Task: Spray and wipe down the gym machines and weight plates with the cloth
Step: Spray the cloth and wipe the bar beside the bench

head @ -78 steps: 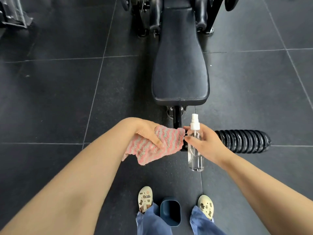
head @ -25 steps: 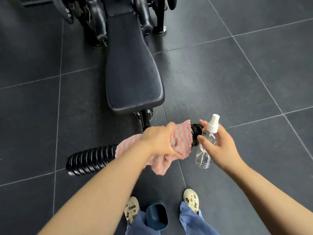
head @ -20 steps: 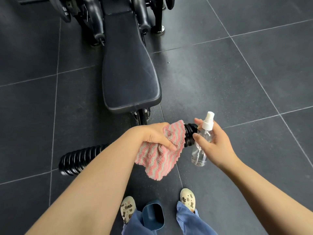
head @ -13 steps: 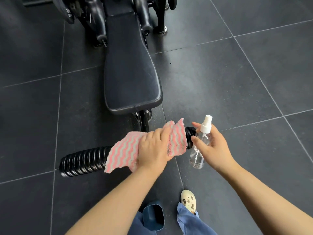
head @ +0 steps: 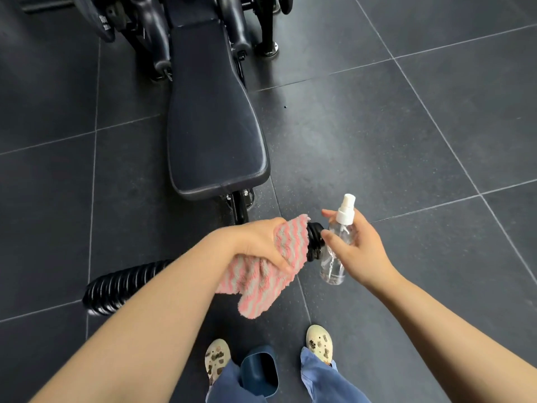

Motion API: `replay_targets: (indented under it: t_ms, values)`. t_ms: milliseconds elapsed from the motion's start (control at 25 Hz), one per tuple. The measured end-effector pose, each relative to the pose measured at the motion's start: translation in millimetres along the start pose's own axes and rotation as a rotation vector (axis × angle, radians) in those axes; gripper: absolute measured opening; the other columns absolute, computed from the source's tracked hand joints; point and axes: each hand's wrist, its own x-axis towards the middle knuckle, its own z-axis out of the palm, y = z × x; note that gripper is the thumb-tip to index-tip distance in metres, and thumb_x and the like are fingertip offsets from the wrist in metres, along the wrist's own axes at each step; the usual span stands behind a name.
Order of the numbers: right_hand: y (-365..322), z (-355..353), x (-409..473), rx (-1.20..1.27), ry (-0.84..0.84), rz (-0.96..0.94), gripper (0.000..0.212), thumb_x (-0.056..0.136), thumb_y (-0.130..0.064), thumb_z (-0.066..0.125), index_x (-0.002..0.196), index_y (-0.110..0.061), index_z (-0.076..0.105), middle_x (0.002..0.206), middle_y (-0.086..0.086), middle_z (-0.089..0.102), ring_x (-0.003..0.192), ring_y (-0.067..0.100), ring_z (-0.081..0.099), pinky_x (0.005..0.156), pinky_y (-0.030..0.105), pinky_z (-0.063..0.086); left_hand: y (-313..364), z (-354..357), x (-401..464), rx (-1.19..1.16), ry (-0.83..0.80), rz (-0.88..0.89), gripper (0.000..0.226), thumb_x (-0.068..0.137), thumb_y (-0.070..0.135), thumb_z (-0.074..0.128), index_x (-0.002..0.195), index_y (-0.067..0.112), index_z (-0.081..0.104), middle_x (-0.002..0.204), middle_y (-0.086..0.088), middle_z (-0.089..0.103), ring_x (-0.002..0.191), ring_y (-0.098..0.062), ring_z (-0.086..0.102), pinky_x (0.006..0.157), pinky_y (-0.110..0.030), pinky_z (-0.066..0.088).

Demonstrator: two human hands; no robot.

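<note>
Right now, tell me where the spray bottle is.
In the head view, the spray bottle is right of centre, gripped by the right hand, just right of the ribbed roller's end that the cloth covers.

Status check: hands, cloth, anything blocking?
Left hand grips pink striped cloth on black ribbed roller. Right hand holds clear spray bottle. Nothing blocking.

Ribbed roller (head: 122, 287) mid-section behind cloth (head: 261, 274)
</note>
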Motion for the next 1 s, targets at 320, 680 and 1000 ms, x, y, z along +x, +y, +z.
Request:
replay_targets:
  t_ms: [320, 680, 1000]
  values:
    - [6.4, -10.1, -13.0, 0.023, 0.09, 0.017, 0.027, 0.085, -0.011, 0.065, 0.108, -0.023, 0.058, 0.106, -0.019, 0.061, 0.091, -0.007, 0.056, 0.085, 0.02, 0.043, 2.3, 51.1, -0.5, 0.486, 0.692, 0.003, 0.077, 0.053, 0.044, 0.081, 0.12, 0.029, 0.047, 0.095, 0.007, 0.061, 0.083, -0.019, 0.061, 0.071, -0.031, 0.047]
    - [13.0, -16.1, -16.5, -0.031, 0.091, 0.027, 0.027, 0.085, -0.013, 0.064, 0.108, -0.025, 0.058, 0.098, -0.026, 0.059, 0.087, -0.014, 0.054, 0.077, 0.008, 0.041, 25.2, 48.3, 2.5, 0.591, 0.562, -0.008, 0.091, 0.063, 0.05, 0.079, 0.136, 0.025, 0.032, 0.12, 0.004, 0.055, 0.105, -0.022, 0.057, 0.082, -0.034, 0.044]
    - [18.9, -26.5, -28.5, -0.019, 0.13, 0.008, 0.024, 0.085, -0.014, 0.065, 0.106, -0.024, 0.058, 0.097, -0.025, 0.058, 0.088, -0.012, 0.055, 0.077, 0.007, 0.04, 31.9, -2.2, 16.7, -0.018, -0.075, -0.035, 0.072, 0.062, 0.034, 0.085, 0.121, 0.028, 0.044, 0.113, 0.007, 0.06, 0.099, -0.014, 0.06, 0.091, -0.041, 0.05]
